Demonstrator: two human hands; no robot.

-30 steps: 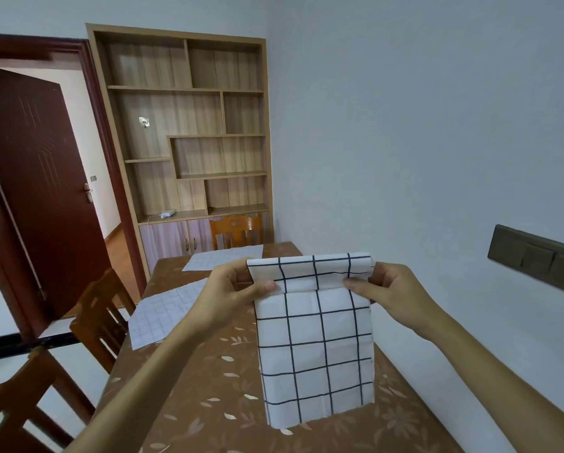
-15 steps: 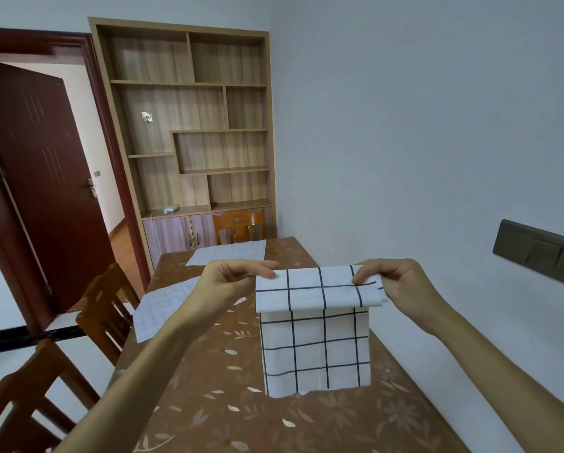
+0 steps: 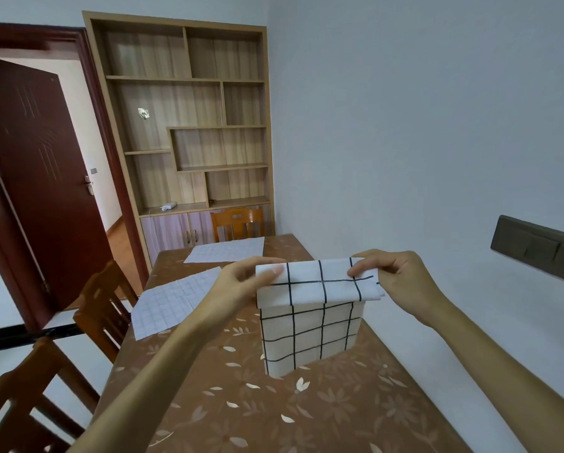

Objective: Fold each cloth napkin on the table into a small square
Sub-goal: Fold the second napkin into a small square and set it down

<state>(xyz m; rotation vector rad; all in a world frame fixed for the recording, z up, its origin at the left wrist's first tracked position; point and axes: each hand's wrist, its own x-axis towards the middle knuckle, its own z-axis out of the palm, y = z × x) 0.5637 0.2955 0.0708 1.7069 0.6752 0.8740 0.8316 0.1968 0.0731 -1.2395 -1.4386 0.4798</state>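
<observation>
Three cloth napkins in our view right now. The one we're working on is a white napkin with a bold black grid [image 3: 310, 325], soft and a bit floppy, held up above the near end of the table [image 3: 339, 416] with its bottom edge hanging down to about the tabletop. Our left hand [image 3: 241, 286] pinches the top left corner, thumb on the front of the fabric, and our right hand [image 3: 395, 279] pinches the top right corner between thumb and fingertips. The top part is doubled over toward us, making a rounded flap that sits a little wider than the panel hanging below it.

The table wears a glossy brown cover printed with pale leaves and flowers. Further along it lie two more napkins, both flat, white with a much finer, fainter grid: one napkin by the left edge [image 3: 172, 302], partly hidden behind our left wrist, and a far napkin [image 3: 225, 253] at the far end.

Wooden slat-back chairs [image 3: 101, 308] stand along the left side, another chair [image 3: 238, 223] at the far end. Behind it there's a light wood shelving unit [image 3: 189, 125] with cabinet doors below, and a dark red door [image 3: 35, 178] stands open on the left. A dark switch panel [image 3: 535, 250] sits on the right wall. No writing we can read anywhere
</observation>
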